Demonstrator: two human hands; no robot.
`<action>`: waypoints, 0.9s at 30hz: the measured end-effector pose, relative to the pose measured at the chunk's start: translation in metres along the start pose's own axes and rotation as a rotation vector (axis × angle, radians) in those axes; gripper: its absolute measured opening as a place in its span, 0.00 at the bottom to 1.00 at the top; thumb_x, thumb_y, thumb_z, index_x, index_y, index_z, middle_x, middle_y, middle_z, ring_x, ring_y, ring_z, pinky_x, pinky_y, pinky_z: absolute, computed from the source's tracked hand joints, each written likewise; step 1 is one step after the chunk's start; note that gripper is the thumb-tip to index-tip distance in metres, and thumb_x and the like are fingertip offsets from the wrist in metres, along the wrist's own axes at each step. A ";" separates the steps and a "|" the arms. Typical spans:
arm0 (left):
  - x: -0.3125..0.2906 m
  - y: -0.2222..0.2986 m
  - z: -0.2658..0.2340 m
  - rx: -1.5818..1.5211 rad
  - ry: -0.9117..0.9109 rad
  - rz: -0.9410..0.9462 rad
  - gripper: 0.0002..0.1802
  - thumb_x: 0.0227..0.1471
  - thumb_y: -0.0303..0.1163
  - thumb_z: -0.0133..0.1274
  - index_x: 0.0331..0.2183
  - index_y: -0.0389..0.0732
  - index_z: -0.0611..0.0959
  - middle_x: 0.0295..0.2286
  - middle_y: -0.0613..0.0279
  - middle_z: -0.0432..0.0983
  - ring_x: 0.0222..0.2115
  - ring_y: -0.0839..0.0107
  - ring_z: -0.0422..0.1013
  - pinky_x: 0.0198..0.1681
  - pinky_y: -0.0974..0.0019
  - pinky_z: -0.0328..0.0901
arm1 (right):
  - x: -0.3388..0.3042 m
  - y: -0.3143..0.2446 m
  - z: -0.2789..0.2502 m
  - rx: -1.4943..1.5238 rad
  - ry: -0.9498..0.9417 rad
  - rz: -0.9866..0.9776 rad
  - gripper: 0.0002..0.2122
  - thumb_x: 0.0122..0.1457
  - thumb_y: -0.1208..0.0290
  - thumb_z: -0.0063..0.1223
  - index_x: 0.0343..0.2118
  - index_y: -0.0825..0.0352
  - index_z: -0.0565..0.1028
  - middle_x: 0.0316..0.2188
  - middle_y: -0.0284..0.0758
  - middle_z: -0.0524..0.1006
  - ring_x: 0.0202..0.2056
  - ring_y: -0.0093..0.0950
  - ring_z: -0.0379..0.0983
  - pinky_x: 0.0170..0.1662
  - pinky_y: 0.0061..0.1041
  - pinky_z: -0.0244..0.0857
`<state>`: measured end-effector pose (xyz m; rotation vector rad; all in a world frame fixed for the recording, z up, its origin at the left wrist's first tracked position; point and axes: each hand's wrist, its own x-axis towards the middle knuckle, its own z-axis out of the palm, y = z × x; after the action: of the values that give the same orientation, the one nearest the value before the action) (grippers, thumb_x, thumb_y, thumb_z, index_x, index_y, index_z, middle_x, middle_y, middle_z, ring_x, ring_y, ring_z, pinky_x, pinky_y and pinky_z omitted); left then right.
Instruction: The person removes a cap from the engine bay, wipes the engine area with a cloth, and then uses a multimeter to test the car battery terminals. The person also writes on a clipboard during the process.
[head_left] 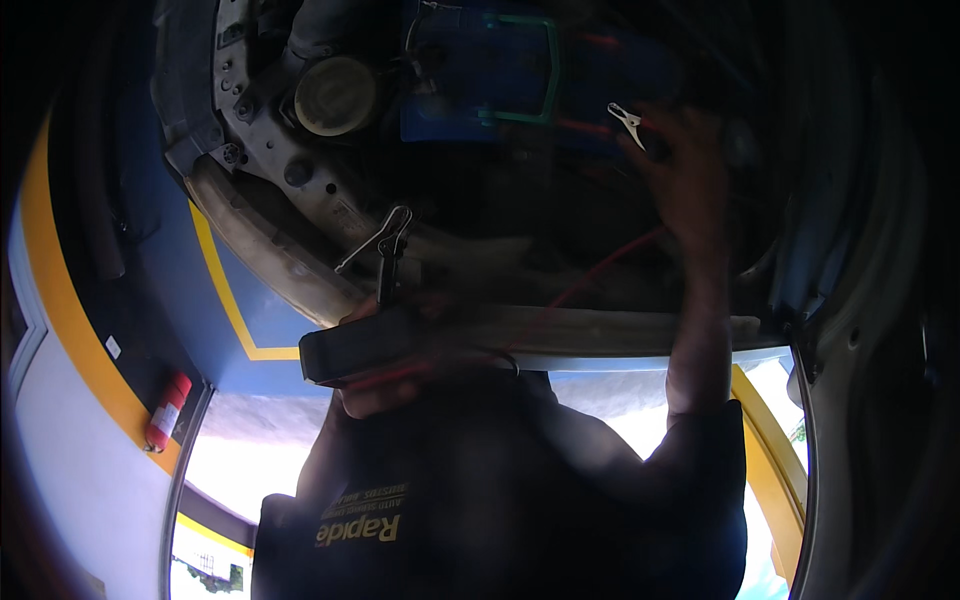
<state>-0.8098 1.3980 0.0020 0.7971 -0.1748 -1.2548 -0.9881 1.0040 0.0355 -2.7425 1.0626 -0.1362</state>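
Observation:
My left hand (378,400) is wrapped round a dark, box-shaped handheld tester (362,348) with a red edge, close in front of my body. A metal spring clamp (388,250) stands up just beyond the tester, by my left fingers; whether they grip it is too dark to tell. Reaching far right over the engine bay, my right hand (692,165) pinches a red-handled clamp (627,124), its silvery jaws pointing left. A red cable (610,262) runs from near that hand back toward the tester. Left of the clamp sits a blue car battery (455,75) with a green frame, apart from the jaws.
The car's front panel edge (620,325) crosses between my body and the engine bay. A round cap-like part (336,96) and a metal bracket (265,150) lie at the left. On the wall hangs a red fire extinguisher (168,412). Much of the bay is in deep shadow.

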 end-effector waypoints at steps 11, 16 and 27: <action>0.002 0.006 -0.016 0.250 -0.062 -0.004 0.58 0.42 0.40 0.72 0.69 0.29 0.65 0.58 0.47 0.73 0.58 0.57 0.75 0.61 0.58 0.72 | 0.000 0.006 0.000 -0.124 0.072 0.154 0.18 0.61 0.57 0.72 0.53 0.54 0.84 0.42 0.31 0.84 0.44 0.35 0.84 0.47 0.38 0.77; -0.003 0.003 -0.017 0.129 -0.105 -0.041 0.58 0.45 0.40 0.71 0.71 0.31 0.62 0.60 0.49 0.71 0.60 0.55 0.73 0.64 0.55 0.70 | 0.005 0.007 0.005 -0.018 0.209 0.212 0.15 0.63 0.60 0.71 0.48 0.61 0.83 0.46 0.36 0.83 0.50 0.42 0.81 0.48 0.41 0.77; 0.015 0.000 -0.018 0.131 -0.332 0.118 0.51 0.44 0.31 0.66 0.69 0.27 0.66 0.62 0.42 0.70 0.62 0.55 0.72 0.63 0.56 0.69 | -0.006 0.027 -0.017 0.238 -0.121 0.217 0.24 0.63 0.60 0.74 0.61 0.58 0.83 0.48 0.37 0.83 0.50 0.28 0.82 0.53 0.29 0.74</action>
<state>-0.7951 1.3921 -0.0156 0.6749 -0.5700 -1.2665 -1.0126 0.9859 0.0458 -2.3769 1.2155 -0.0592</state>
